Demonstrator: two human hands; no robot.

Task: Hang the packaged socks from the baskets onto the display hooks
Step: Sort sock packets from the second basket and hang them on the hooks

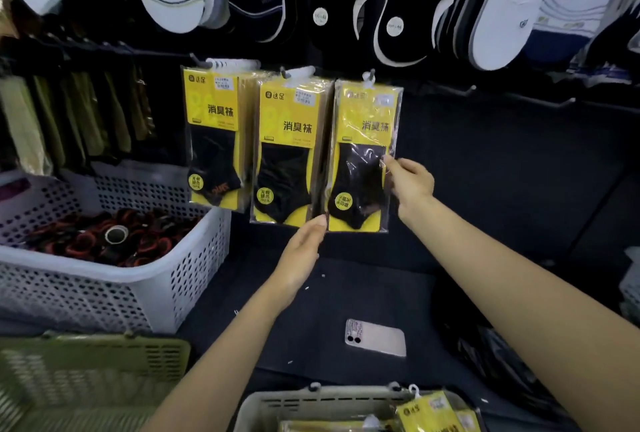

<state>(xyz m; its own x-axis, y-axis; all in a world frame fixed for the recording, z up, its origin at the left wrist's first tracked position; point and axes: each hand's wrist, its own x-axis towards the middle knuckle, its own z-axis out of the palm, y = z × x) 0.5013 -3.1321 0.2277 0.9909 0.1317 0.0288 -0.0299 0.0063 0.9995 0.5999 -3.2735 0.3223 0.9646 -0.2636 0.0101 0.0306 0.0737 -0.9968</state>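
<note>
Three hooks already carried yellow sock packs (292,144), and your right hand (410,185) pinched the right edge of the rightmost pack (363,158), hung on its hook (370,76). Your left hand (304,251) was loosely open, fingertips touching its lower left corner. More packs (434,412) waited in the near basket (311,404), so I judged plenty left; hooks further right stood bare.

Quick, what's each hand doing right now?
Left hand: open, fingertips touching the bottom edge of the right sock pack.
Right hand: pinching that pack's right edge.
</note>
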